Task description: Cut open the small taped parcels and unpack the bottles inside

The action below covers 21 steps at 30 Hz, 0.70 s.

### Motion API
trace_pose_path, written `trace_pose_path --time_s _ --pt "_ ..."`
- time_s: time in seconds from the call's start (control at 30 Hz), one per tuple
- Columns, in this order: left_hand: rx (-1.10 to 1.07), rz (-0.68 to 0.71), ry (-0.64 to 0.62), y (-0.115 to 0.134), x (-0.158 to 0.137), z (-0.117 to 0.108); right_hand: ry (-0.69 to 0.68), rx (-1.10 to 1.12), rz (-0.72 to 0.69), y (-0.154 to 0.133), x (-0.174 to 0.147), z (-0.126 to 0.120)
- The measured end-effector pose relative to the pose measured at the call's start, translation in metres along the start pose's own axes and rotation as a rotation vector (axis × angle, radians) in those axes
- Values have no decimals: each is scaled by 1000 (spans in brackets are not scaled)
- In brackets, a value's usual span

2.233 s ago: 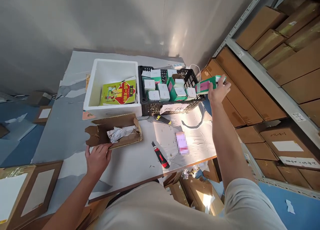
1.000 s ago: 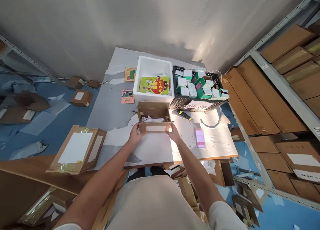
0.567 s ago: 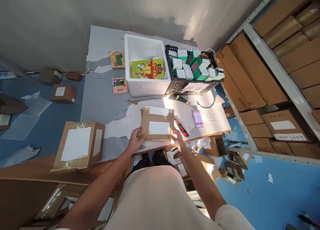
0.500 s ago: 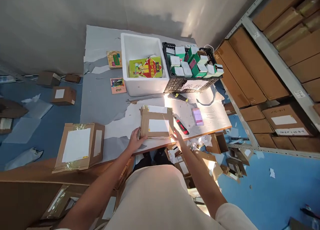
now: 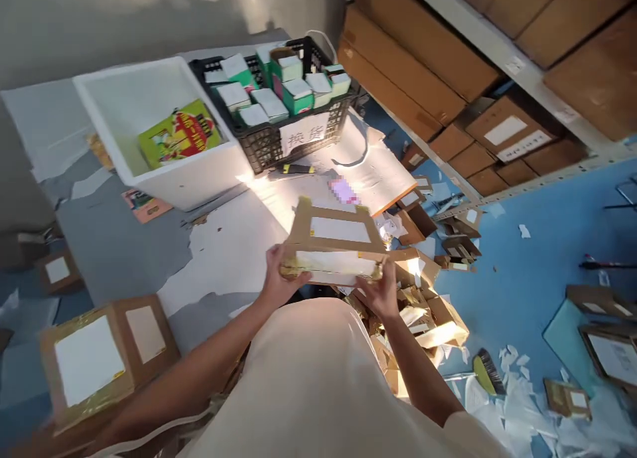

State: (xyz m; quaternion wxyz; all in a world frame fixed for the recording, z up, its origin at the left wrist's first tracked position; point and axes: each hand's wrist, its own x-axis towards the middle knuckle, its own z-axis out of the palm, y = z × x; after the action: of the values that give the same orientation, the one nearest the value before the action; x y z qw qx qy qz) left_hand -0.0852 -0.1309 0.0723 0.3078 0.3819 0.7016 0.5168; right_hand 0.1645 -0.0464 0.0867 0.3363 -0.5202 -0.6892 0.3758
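Both my hands hold a small taped cardboard box (image 5: pixel 334 247) with white labels, in front of my body at the table's front edge. My left hand (image 5: pixel 281 277) grips its left end, thumb along the lower side. At the right end, my right hand (image 5: pixel 382 291) is closed round the corner. The box is tilted, so its top and the taped side facing me both show. Beyond it lie a blurred purple-pink item (image 5: pixel 343 190) and a black-and-yellow cutter (image 5: pixel 297 169). The red-and-black cutter seen earlier is out of sight.
A white foam bin (image 5: pixel 209 179) holds a green-and-red book. Beside it, a black crate (image 5: pixel 259 154) carries several green-and-white boxes. A larger labelled carton (image 5: pixel 122 318) stands at left. Shelves of cartons (image 5: pixel 393 73) rise at right; cartons, paper scraps and a broom (image 5: pixel 488 372) lie on the floor.
My hands have lifted the box off the table and tipped it, bringing it towards me and to the right. My view has turned right, showing more floor and shelving.
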Motion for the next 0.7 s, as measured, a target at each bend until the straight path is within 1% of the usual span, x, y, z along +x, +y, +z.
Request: trace_pose_path --time_s 0.07,0.13,0.2,0.3,0.4,0.47,0.5,0.6,0.63,0.7 --pt "-166 -69 -199 30 12 46 184 -167 29 5 -10 -42" --pt "-253 -131 -395 52 21 88 297 -325 99 10 -19 -74" --pt "-253 -150 -510 64 28 125 344 -467 175 18 -27 -96" --pt "-170 -121 -594 66 32 167 337 -634 285 32 -37 -117" --pt "-118 -79 -667 54 28 196 336 -742 387 47 -42 -135" --pt "-120 -87 -697 43 23 211 382 -768 387 57 -42 -149" --pt "-124 -109 -711 37 21 217 396 -762 355 61 -40 -157" --pt "-138 -209 -753 24 21 234 355 -706 220 75 -34 -177" --pt "-129 -262 -762 21 22 240 333 -689 188 80 -33 -181" --pt "-76 -421 -798 15 28 250 324 -678 174 90 -33 -186"
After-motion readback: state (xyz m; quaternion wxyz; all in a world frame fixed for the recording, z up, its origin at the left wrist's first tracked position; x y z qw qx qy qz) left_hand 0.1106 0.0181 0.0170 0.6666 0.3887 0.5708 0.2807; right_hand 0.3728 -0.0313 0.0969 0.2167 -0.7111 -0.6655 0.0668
